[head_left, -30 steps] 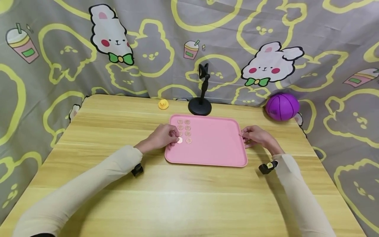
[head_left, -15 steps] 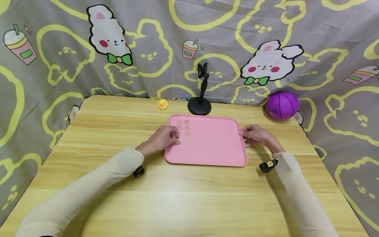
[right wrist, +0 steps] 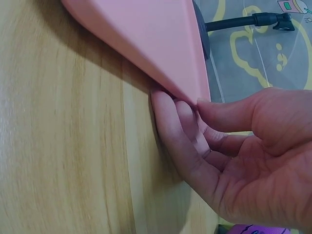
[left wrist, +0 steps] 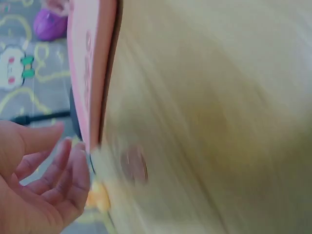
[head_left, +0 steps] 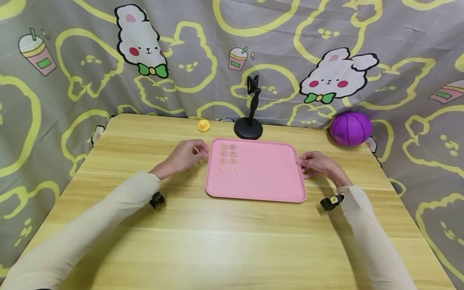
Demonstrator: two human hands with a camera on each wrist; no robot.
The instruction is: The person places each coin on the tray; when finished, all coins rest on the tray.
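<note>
A pink tray [head_left: 268, 177] lies on the wooden table with several copper-coloured coins [head_left: 233, 161] in two columns toward its left side. My left hand [head_left: 184, 156] is just outside the tray's left edge, fingers loosely bent with nothing between them. In the left wrist view a single blurred coin [left wrist: 134, 163] lies on the table near that hand [left wrist: 41, 175]; the hand hides it in the head view. At the opposite side, my right hand [head_left: 319, 163] pinches the tray's right rim. The right wrist view shows the thumb on top and fingers [right wrist: 170, 126] below the rim.
Behind the tray stands a black phone stand [head_left: 248, 128]. A yellow rubber duck [head_left: 204, 125] sits at the back edge, left of the stand. A purple ball [head_left: 351, 129] is at the back right corner. A patterned curtain [head_left: 203, 48] hangs behind the table.
My left hand has let go of the lower-left coin, which now lies in its column, and has moved left and back off the tray. The right hand keeps its place on the rim.
</note>
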